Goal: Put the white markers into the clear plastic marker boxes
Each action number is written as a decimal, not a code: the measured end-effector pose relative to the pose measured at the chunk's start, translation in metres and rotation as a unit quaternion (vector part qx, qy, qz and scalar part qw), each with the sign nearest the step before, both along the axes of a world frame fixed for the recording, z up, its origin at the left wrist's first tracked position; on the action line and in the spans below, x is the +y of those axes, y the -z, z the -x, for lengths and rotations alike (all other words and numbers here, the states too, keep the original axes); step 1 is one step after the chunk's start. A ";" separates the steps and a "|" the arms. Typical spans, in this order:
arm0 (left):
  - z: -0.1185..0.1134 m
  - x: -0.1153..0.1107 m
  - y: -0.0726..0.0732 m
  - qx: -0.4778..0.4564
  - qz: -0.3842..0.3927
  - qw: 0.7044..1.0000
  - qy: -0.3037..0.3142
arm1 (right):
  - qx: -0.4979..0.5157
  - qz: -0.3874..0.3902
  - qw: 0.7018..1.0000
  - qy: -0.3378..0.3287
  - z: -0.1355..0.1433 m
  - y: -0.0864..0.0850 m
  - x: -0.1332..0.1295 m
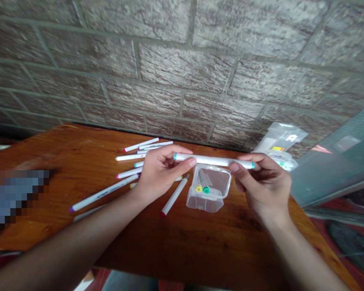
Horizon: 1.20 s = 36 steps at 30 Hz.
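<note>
A white marker with turquoise ends (pixel 212 160) is held level above the table, between both hands. My left hand (pixel 159 171) pinches its left end with thumb and fingers. At the other end, my right hand (pixel 261 182) is closed on it near the turquoise tip. Below the marker stands a clear plastic case (pixel 204 203) with its lid up; two markers with yellow and green ends (pixel 206 190) show in it. A red-ended marker (pixel 174 197) lies just left of the case. Several more white markers (pixel 104 194) lie beside and behind my left hand, partly hidden by it.
The wooden table (pixel 230 242) meets a stone-block wall (pixel 182 72) at its back. A clear plastic package (pixel 279 139) with a yellow label stands at the back right. A pixelated dark object (pixel 15 198) sits at the left.
</note>
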<state>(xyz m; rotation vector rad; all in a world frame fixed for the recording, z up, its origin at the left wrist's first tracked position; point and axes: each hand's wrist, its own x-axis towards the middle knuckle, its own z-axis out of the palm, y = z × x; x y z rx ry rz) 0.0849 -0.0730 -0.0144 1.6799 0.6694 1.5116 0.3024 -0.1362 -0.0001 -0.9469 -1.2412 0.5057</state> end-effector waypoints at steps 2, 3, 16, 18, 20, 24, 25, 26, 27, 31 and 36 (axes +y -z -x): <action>0.000 0.000 0.000 -0.003 0.001 1.000 0.003 | -0.003 0.000 1.000 0.003 -0.001 0.001 0.000; 0.000 0.000 0.000 -0.006 0.002 1.000 0.005 | -0.005 0.001 1.000 0.005 -0.001 0.001 -0.001; 0.000 -0.002 -0.001 -0.033 0.030 0.998 0.050 | -0.013 -0.003 1.000 0.012 0.000 0.000 -0.002; 0.000 -0.002 -0.001 -0.038 0.043 0.996 0.064 | -0.010 0.004 1.000 0.013 0.000 0.000 -0.002; 0.001 -0.002 0.000 -0.041 0.053 0.995 0.070 | -0.005 0.015 1.000 0.013 -0.001 0.001 -0.002; 0.001 -0.002 0.001 -0.037 0.061 0.995 0.070 | 0.003 0.027 1.000 0.003 -0.001 0.002 -0.002; 0.002 -0.002 0.002 -0.035 0.063 0.995 0.070 | 0.005 0.028 1.000 0.000 -0.001 0.002 -0.002; 0.002 -0.002 0.002 -0.032 0.065 0.995 0.070 | 0.007 0.029 1.000 -0.003 -0.002 0.003 -0.002; 0.002 -0.002 0.002 -0.029 0.067 0.995 0.068 | 0.009 0.030 1.000 -0.006 -0.002 0.003 -0.002; 0.003 -0.001 0.002 -0.026 0.071 0.995 0.064 | 0.017 0.028 0.999 -0.014 -0.003 0.005 -0.002; 0.003 -0.002 0.001 -0.031 0.072 0.995 0.065 | 0.024 0.028 0.999 -0.022 -0.003 0.006 -0.002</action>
